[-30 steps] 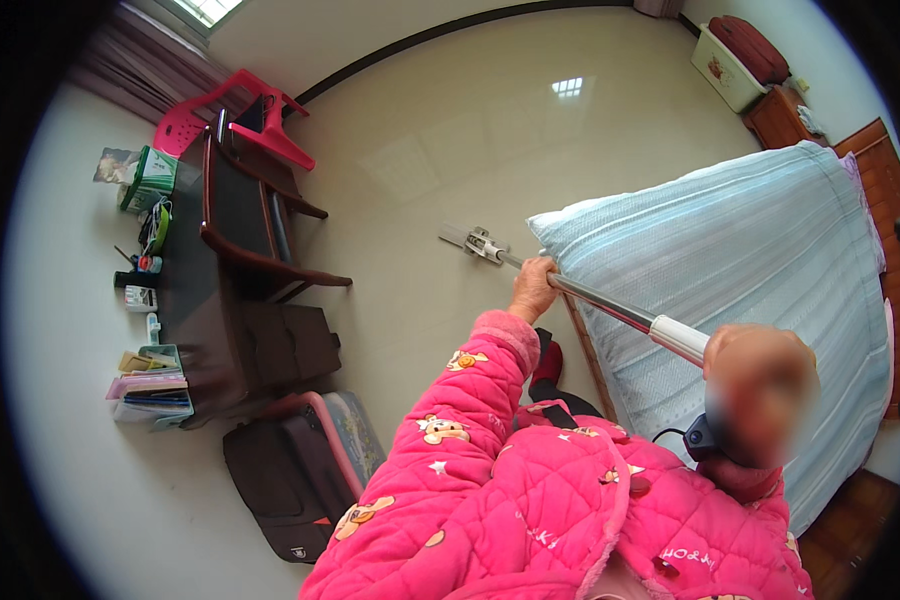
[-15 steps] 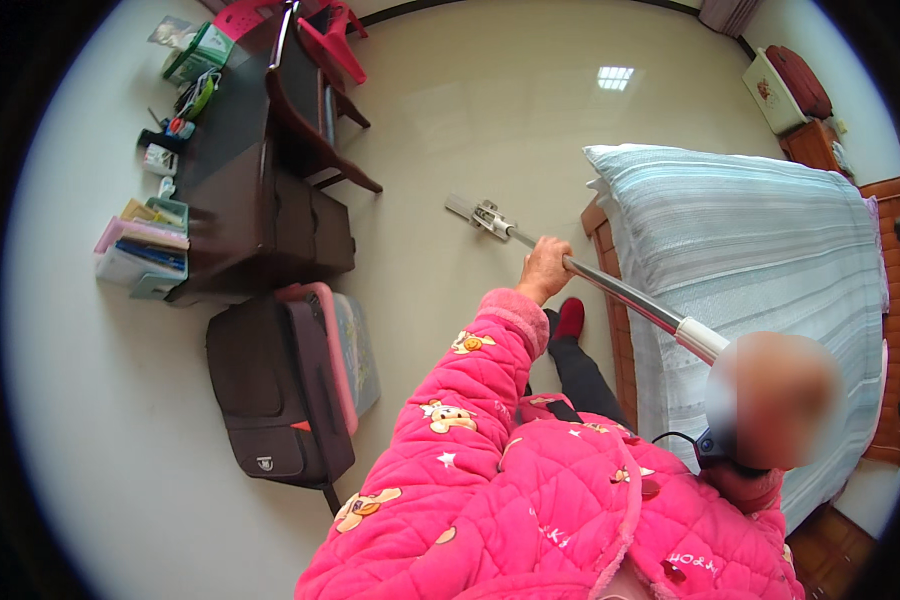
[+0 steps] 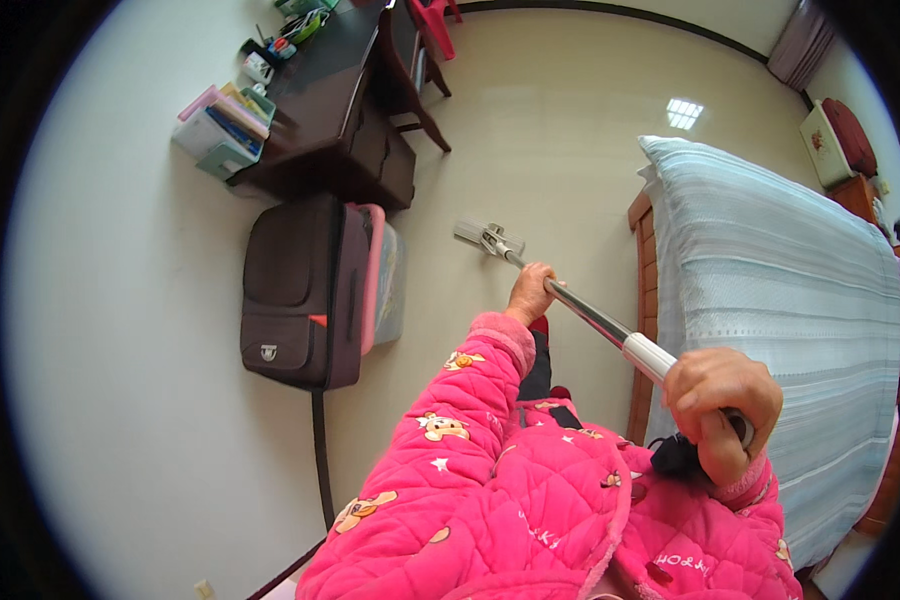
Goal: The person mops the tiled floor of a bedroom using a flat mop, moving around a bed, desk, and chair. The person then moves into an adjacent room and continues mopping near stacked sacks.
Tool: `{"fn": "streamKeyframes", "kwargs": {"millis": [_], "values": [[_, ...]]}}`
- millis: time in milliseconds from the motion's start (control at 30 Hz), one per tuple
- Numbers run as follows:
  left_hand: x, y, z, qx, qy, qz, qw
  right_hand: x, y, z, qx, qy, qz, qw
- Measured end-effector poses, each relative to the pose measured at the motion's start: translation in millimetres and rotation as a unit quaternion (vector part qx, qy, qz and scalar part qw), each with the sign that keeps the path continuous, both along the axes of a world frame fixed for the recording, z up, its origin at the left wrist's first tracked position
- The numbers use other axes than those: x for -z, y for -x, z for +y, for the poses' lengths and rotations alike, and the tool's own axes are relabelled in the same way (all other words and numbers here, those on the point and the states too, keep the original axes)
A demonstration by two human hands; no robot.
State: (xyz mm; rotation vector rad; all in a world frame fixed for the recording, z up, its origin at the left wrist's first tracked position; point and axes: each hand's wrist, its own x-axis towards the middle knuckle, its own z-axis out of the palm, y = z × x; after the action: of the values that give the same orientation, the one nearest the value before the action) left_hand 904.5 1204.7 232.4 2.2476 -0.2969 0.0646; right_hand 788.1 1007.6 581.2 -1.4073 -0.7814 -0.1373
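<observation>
A mop [image 3: 592, 312] with a metal pole and a flat pale head slants across the middle of the view. My left hand [image 3: 533, 293] is wrapped round the pole partway down. My right hand [image 3: 725, 405] grips the white handle near its top end, and the dark end cap pokes out below the fingers. The mop head [image 3: 488, 237] lies on the tiled floor [image 3: 540, 90], between the desk and the bed. Both my arms are in pink quilted sleeves.
A bed [image 3: 770, 260] with a striped cover stands on the right. On the left are a dark suitcase [image 3: 292, 290], a pink-rimmed plastic box [image 3: 388, 290], a brown desk [image 3: 315, 115] and a wooden chair [image 3: 400, 75]. A bin holding folders [image 3: 225, 125] sits at the desk's edge.
The view has turned, so desk, bed and floor lie further right. My right hand, with the handle, is nearer my body's middle. Both hands keep their hold on the mop.
</observation>
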Motion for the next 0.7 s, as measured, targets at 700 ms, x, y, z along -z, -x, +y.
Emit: {"fn": "streamKeyframes", "kwargs": {"millis": [700], "values": [[26, 8, 45, 0.147, -0.144, 0.032, 0.978, 76, 76, 33, 0.252, -0.172, 0.011, 0.952]]}}
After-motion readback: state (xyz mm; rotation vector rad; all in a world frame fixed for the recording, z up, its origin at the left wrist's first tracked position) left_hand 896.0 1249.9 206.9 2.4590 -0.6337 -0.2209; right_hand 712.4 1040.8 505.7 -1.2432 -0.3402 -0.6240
